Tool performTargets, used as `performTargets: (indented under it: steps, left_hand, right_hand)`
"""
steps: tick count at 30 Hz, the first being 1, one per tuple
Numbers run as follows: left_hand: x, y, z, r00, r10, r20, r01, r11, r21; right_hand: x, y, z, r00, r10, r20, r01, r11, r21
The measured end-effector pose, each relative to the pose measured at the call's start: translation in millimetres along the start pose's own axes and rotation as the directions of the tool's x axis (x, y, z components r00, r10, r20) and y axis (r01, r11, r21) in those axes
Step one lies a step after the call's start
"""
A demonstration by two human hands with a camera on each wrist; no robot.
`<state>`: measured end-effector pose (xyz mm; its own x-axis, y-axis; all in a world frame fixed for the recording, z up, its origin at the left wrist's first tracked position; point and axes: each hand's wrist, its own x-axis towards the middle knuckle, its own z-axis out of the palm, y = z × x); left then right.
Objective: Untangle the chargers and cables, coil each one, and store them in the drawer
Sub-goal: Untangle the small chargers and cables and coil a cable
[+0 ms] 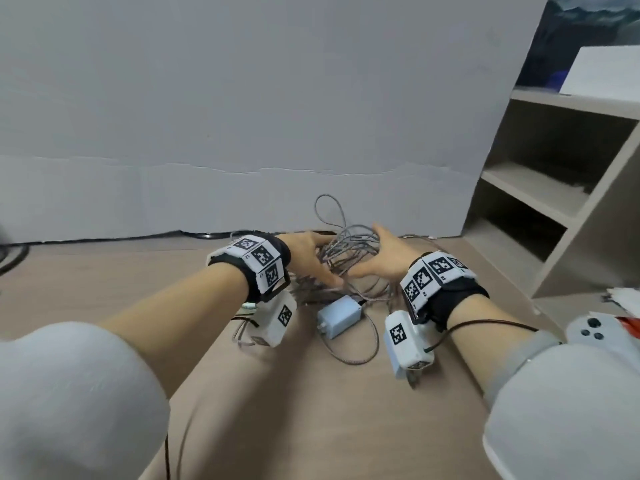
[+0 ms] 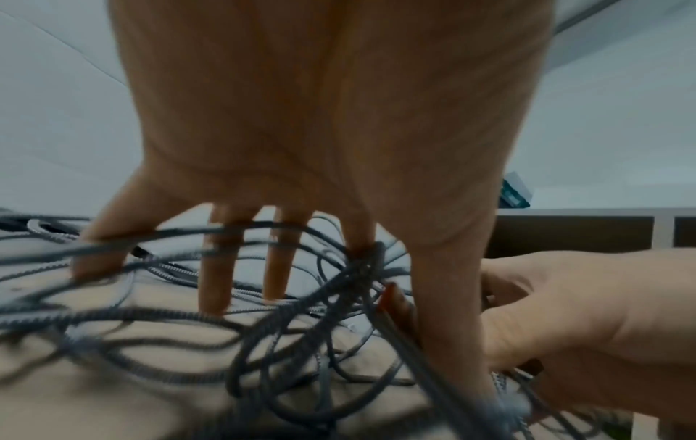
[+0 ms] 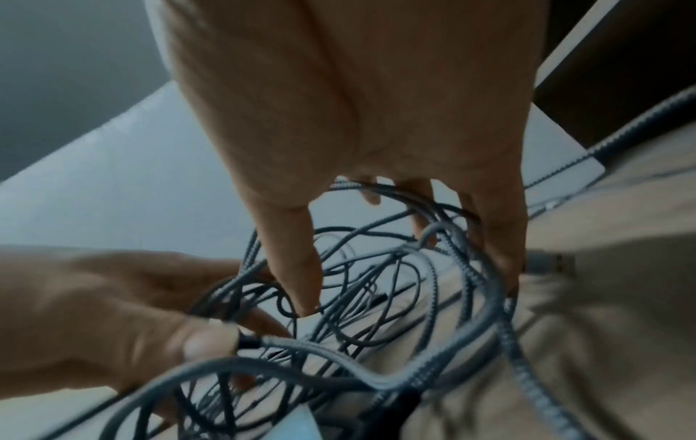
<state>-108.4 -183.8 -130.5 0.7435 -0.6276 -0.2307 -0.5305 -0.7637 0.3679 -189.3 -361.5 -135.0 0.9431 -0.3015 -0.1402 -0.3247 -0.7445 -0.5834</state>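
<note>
Head view | beige tabletop (image 1: pixel 311 427) | grey wall (image 1: pixel 242 98) | shelf unit (image 1: pixel 554 188) right

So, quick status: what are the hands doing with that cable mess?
Left hand and right hand both in the cable tangle, fingers hooked through loops. Nothing coiled yet. Charger block lies on the table, still attached.
</note>
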Motion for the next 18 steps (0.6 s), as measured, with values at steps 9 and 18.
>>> performTargets:
  steps: [9,18]
  left_hand:
    - [3,-31,-30,0.993,0.118,-0.009,-0.104,0.837,-0.537]
    - [-30,-37,-99,0.965,0.094,-0.245,-0.262,0.289,-0.921]
  right_hand:
    - [23,0,-15,0.994,-0.096,-0.053,0.102,0.989,0.110]
    - [5,-51,-66,0.937,-0.219,-0.274,0.296,0.913,0.282]
